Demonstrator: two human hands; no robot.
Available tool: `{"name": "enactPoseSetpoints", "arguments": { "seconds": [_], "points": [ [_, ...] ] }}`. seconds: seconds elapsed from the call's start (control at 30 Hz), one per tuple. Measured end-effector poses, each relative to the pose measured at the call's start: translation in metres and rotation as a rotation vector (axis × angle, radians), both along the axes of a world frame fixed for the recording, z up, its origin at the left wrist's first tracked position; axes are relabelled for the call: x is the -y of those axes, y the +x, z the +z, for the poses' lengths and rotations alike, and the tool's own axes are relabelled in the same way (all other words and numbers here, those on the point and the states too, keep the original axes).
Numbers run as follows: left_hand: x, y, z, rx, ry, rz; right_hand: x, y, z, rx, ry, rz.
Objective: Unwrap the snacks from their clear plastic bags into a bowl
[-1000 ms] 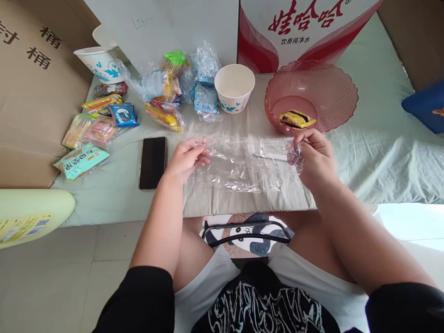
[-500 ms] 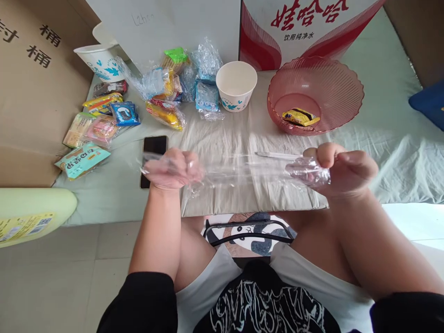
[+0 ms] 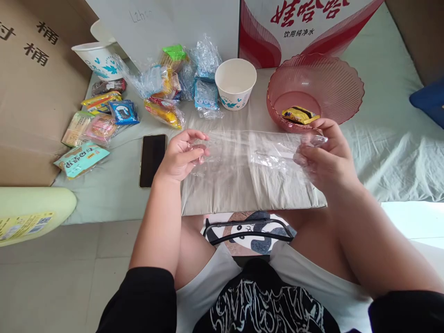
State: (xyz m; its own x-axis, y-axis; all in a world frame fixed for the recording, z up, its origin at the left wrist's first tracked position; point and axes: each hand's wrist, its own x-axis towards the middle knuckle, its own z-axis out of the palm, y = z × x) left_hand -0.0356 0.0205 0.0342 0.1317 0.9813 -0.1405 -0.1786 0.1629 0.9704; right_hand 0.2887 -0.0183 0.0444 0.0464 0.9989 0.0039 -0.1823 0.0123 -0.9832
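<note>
A clear plastic bag (image 3: 239,152) is stretched out sideways between my two hands, above the cloth-covered surface (image 3: 222,199). My left hand (image 3: 185,155) pinches its left end between thumb and fingers. At the other end, my right hand (image 3: 328,155) is closed on the bunched plastic, just in front of the pink ribbed bowl (image 3: 333,88). A yellow and black snack packet (image 3: 300,115) lies inside that bowl. Through the film a thin pale object shows faintly; I cannot make out what it is.
Left of my left hand lies a black phone (image 3: 153,159). A white paper cup (image 3: 236,88) stands beside wrapped blue packets (image 3: 207,95). Several snack packets (image 3: 104,129) lie at the left, near another paper cup (image 3: 99,60). Cardboard boxes (image 3: 194,27) stand behind.
Both hands have turned and moved slightly away from me. My left fist has loosened into a pinch, and the plastic bag is spread wider and flatter.
</note>
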Motion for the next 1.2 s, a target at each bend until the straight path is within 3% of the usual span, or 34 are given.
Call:
{"name": "enactPoseSetpoints", "arguments": {
  "seconds": [0.2,0.33,0.4,0.57,0.67,0.73,0.8,0.87,0.93,1.0,1.1,1.2],
  "points": [
    [-0.006,-0.009,-0.002,0.244,-0.18,-0.024,0.008,0.018,0.014,-0.26,-0.149,0.285],
    [-0.014,-0.006,-0.006,0.283,-0.3,-0.094,0.0,0.006,0.012,-0.296,-0.234,0.18],
    [-0.014,0.001,-0.006,0.27,-0.315,-0.188,-0.004,-0.007,0.008,-0.324,-0.288,0.218],
    [-0.006,0.02,-0.004,0.161,-0.279,-0.412,0.0,-0.039,-0.011,-0.201,-0.466,0.752],
    [-0.004,0.027,-0.005,0.296,-0.23,-0.286,0.006,-0.05,-0.019,-0.012,-0.508,0.978],
    [-0.004,0.032,-0.008,0.421,-0.193,-0.121,0.006,-0.053,-0.021,0.02,-0.463,0.879],
    [-0.003,0.038,-0.012,0.464,-0.184,-0.062,0.003,-0.055,-0.022,-0.013,-0.381,0.629],
    [0.001,0.047,-0.017,0.412,-0.211,-0.181,-0.001,-0.055,-0.023,-0.001,-0.299,0.394],
    [0.006,0.057,-0.022,0.298,-0.245,-0.351,-0.004,-0.055,-0.026,0.076,-0.227,0.254],
    [0.01,0.066,-0.024,0.138,-0.255,-0.407,-0.005,-0.054,-0.028,0.171,-0.162,0.202],
    [0.011,0.071,-0.027,-0.102,-0.218,-0.287,-0.004,-0.051,-0.03,0.241,-0.087,0.23],
    [0.007,0.064,-0.027,-0.195,-0.172,-0.221,-0.004,-0.046,-0.03,0.251,-0.023,0.275]
  ]
}}
